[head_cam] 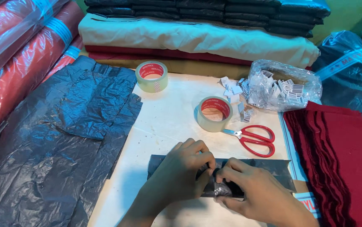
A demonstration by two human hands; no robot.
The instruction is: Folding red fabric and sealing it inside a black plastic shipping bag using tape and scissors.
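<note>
In the head view, a small dark plastic packet (269, 170) lay on the pale table (168, 122) near the front edge, just below the red scissors (254, 138) and a tape roll (214, 113); it looked thin, light, soft and slippery, best pinched at a folded edge. Both hands met over its middle, the left hand (185, 172) and right hand (252, 191) palm-down, wrists low, fingertips clamped on the crumpled plastic.

On the pale desk (168, 122), the left hand (181, 170) and right hand (254, 189) pinch a small folded black plastic packet (273, 168) between their fingers (206, 162). Just beyond lie red-handled scissors (254, 138) and two clear tape rolls (214, 113), with dark plastic sheets (63, 138) at left.
</note>
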